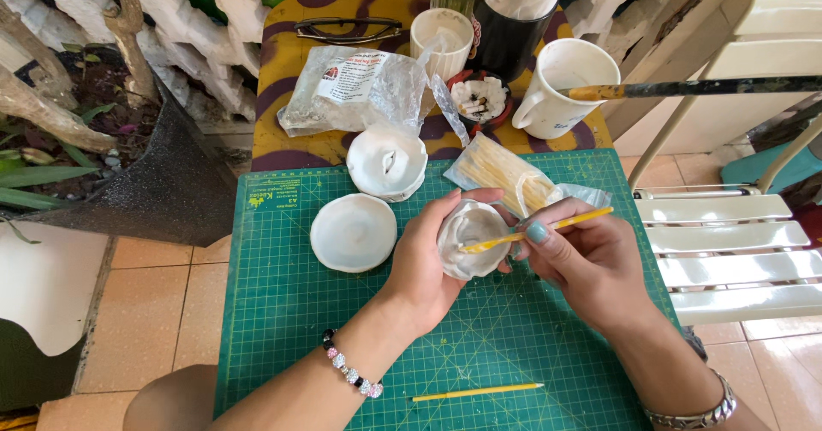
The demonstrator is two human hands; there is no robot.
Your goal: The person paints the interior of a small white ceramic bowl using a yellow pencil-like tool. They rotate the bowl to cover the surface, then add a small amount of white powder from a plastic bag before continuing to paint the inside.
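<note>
Seen from the head camera, a green cutting mat (pixel 282 311) was laid over a yellow and purple table (pixel 282 80). At the table's far side, a crumpled clear plastic bag (pixel 355 89) with a white rectangular label printed in red and black was placed flat. Just right of the mat's centre, a narrow clear packet of pale yellow sticks (pixel 501 174) was laid at a slant, its end hidden behind the hands. A small white clay bowl (pixel 471 238) was cradled above the mat in the left hand (pixel 424 268), the fingers curled closely around its far rim and the thumb kept at its near side. A thin yellow stick (pixel 548 225) was pinched between the thumb and fingertips of the right hand (pixel 586 264), its tip rested inside the bowl. A round white clay disc (pixel 353 232) and a white clay cup (pixel 387 162) were set on the mat to the left, apart from the hands. A second yellow stick (pixel 477 392) was left near the mat's front edge.
</note>
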